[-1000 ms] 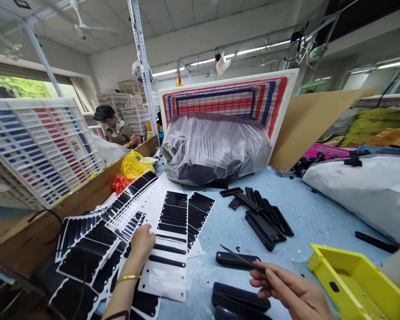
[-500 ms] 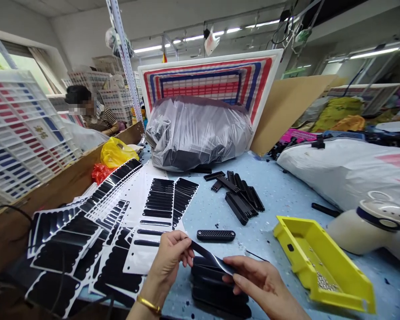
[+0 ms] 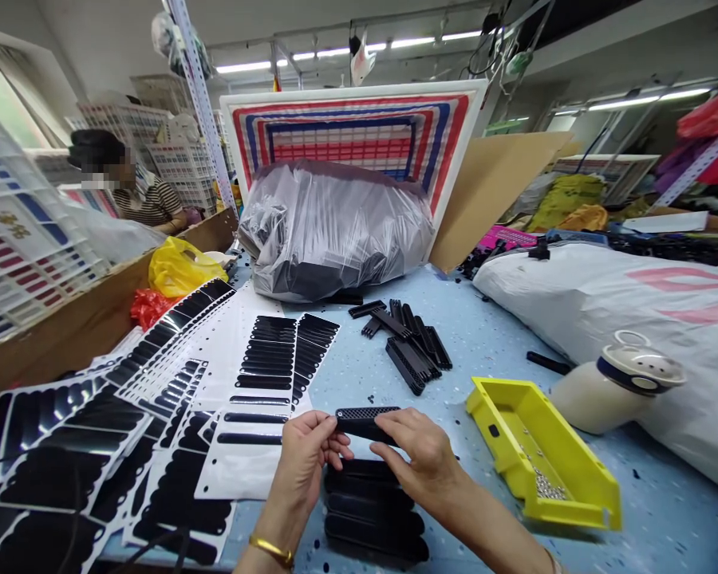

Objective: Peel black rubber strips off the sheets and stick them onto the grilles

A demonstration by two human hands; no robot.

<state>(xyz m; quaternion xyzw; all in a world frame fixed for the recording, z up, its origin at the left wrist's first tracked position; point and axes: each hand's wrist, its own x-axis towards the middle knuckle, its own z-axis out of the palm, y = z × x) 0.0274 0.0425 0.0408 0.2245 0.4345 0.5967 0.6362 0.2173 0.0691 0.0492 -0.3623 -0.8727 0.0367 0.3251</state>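
Note:
My left hand (image 3: 308, 454) pinches the end of a dark strip (image 3: 359, 432), which overlaps the near side of a perforated black bar (image 3: 364, 414). The fingers of my right hand (image 3: 422, 454) are round the bar's right end, with the thumb on the near side. Just below both hands lies a stack of smooth black pieces (image 3: 374, 514). Sheets of black strips (image 3: 267, 355) spread out to the left. Farther back on the blue table (image 3: 347, 351) is a loose pile of black bars (image 3: 416, 343).
A yellow bin (image 3: 550, 462) with small metal parts stands right, beside a cream bottle (image 3: 604, 391) and a large white sack (image 3: 574, 295). A plastic-wrapped bundle (image 3: 341, 231) sits at the back. A person (image 3: 149, 199) is at the far left.
My right hand has left the strip's right end and moved to the perforated bar. The strip, still in my left hand, is now against the bar. The view has shifted right.

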